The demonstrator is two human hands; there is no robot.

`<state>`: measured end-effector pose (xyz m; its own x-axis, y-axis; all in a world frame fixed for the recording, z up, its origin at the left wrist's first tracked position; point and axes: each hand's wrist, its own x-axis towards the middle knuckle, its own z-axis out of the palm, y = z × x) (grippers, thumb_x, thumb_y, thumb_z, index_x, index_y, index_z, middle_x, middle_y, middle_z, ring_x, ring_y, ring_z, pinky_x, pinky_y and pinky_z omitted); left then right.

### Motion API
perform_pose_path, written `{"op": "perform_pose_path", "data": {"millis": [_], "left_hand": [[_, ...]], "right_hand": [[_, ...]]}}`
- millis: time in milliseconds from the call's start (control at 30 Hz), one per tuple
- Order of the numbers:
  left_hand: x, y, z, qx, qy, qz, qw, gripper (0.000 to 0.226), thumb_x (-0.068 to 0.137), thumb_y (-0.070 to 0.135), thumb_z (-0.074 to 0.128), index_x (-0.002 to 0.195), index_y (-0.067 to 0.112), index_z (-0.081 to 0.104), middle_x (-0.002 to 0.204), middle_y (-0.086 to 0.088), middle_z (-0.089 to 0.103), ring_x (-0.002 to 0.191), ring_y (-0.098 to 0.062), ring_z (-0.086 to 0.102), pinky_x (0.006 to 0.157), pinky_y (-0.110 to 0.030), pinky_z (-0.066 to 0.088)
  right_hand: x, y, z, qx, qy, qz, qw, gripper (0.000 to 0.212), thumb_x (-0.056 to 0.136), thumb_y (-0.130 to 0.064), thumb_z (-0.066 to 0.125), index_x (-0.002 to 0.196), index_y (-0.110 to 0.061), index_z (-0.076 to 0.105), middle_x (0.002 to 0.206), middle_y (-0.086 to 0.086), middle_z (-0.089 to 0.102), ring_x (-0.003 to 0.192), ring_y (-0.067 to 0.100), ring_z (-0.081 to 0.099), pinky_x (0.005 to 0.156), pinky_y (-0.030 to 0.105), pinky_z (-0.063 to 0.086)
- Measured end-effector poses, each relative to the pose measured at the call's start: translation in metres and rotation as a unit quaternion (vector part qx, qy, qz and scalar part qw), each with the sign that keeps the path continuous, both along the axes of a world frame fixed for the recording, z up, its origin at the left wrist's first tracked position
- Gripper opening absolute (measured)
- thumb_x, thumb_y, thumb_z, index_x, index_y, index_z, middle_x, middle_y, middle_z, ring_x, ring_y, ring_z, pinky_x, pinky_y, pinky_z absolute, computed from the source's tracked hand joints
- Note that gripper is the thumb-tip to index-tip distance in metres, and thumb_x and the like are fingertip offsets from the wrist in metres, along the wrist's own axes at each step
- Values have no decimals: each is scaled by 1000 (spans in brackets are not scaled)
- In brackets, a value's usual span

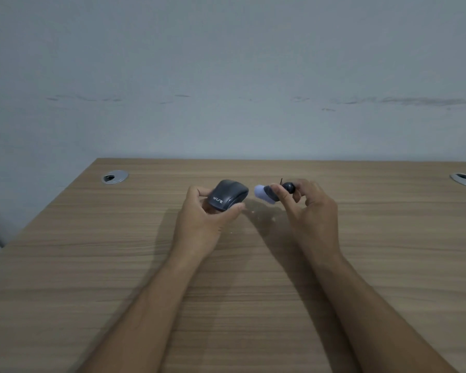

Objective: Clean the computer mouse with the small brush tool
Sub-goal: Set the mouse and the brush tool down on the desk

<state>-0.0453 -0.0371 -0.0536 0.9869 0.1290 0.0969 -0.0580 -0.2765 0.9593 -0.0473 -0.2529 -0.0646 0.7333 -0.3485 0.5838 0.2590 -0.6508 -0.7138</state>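
Nearest the camera, two bare forearms are seen reaching forward over the wooden desk (92, 265). The left hand (199, 219) is curled around the computer mouse (228, 195), which is lifted off the desk and tilted, its rear end with the printed logo turned toward the camera; it is clamped between the thumb on the near side and the fingers behind. The right hand (314, 211) is pinched on the small brush tool (273, 193), the dark body held between thumb and fingertips, with the pale bristle head pointing left. The bristles are just beside the mouse's right flank, and whether they touch it cannot be told. A few pale specks are visible on the desk below the gap. Farther back, two metal cable grommets (115, 177) are set into the desk near a plain wall.

Slippage is judged the main risk: the mouse is smooth and rounded, and a sideways push from the brush could twist it out of the grip. The tiny brush could likewise be rolled out of the pinch if pressed hard, and loosened dust may simply be scattered on the desk
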Motion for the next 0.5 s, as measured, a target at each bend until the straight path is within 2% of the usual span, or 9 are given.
{"op": "perform_pose_path", "data": {"millis": [67,133,167,233,300,367,500], "left_hand": [[4,2,-8,60,-8,15,998,59,74,40,103,108,29,56,105,8,80,92,-13,77,77,-34,59],[8,2,-14,83,-14,30,996,60,73,40,102,108,24,56,103,8,78,94,-17,76,73,-34,56],[10,0,-16,95,-18,39,995,59,74,41,101,108,23,56,100,10,76,96,-19,74,74,-34,54],[13,-4,-20,148,-29,57,987,56,75,47,97,106,24,57,99,15,70,107,-20,60,87,-40,51],[14,-9,-23,215,-35,74,973,55,75,57,92,103,28,55,106,15,66,113,-18,46,95,-45,41],[15,-12,-23,263,-30,84,961,55,75,67,85,104,30,55,116,12,63,120,-21,47,96,-44,34],[22,-12,-30,323,-16,71,944,77,69,89,62,114,27,60,125,4,63,135,-28,53,121,-50,37]], "right_hand": [[4,1,-6,-29,4,15,999,17,94,-41,83,103,-27,82,91,-7,72,85,12,68,81,21,50],[6,4,-12,-79,24,11,997,21,95,-38,81,114,-29,83,97,-6,74,93,17,72,85,36,58],[6,6,-13,-104,48,4,993,24,96,-38,79,119,-32,83,100,-6,73,97,20,72,84,39,59],[5,11,-16,-147,101,-16,984,25,99,-43,72,121,-35,81,100,-4,67,101,23,67,82,42,58],[2,16,-18,-203,126,-42,970,26,102,-51,66,116,-33,79,98,-3,62,99,24,62,77,41,56],[1,22,-21,-251,140,-63,956,28,104,-50,62,113,-28,77,99,-1,60,100,25,60,75,40,54],[-1,27,-21,-253,171,-72,949,31,104,-48,60,116,-25,75,107,0,60,108,26,59,79,40,54]]}}
